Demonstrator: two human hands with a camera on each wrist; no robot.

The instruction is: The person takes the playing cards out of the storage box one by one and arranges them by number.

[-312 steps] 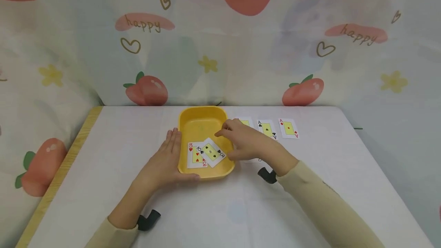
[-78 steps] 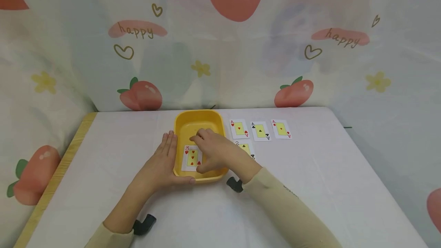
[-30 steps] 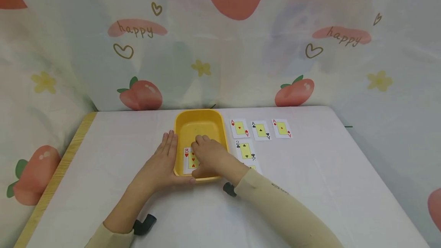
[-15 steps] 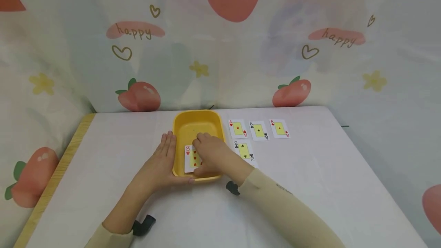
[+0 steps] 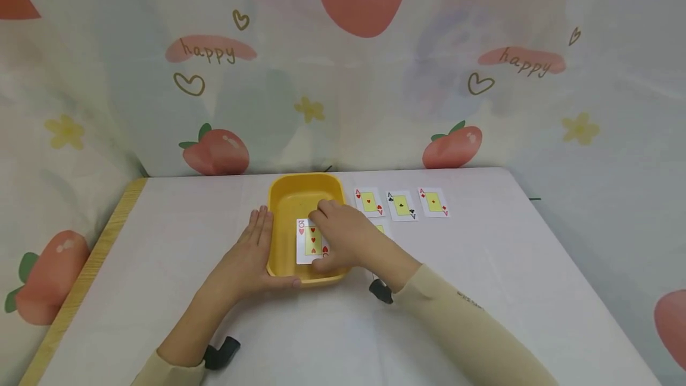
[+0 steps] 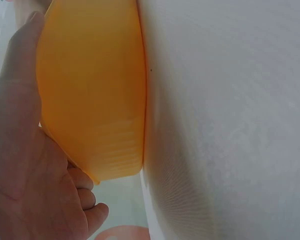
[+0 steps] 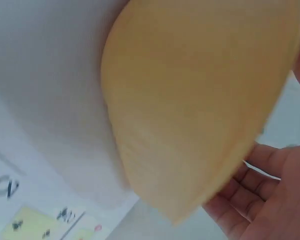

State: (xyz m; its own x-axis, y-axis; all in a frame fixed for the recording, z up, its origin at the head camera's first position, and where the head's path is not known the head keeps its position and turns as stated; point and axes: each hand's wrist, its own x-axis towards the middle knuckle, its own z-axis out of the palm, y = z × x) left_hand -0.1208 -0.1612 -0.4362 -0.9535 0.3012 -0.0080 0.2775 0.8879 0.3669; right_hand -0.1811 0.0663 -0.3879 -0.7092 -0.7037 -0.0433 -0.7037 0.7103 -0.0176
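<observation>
A yellow plastic tray (image 5: pixel 300 202) stands on the table. My left hand (image 5: pixel 248 258) rests against its left side, fingers straight, with the thumb along the front rim. Over the tray, my right hand (image 5: pixel 345 236) pinches the right side of a three of hearts playing card (image 5: pixel 309 243); the fingertips hide part of it. To the tray's right lie the ace of hearts (image 5: pixel 368 202), ace of clubs (image 5: pixel 401 205) and ace of diamonds (image 5: pixel 434 202). A two of clubs (image 7: pixel 27 225) shows in the right wrist view, mostly covered by my right hand in the head view.
The white-covered table (image 5: pixel 482 267) has a wooden strip (image 5: pixel 86 279) at its left edge. A patterned cloth (image 5: pixel 278 76) hangs behind it. Black wrist camera mounts (image 5: pixel 222 353) sit under both wrists.
The three of spades seen earlier in the tray no longer shows there. In the last second my right hand has shifted the three of hearts up and right. My left hand stays at the tray.
</observation>
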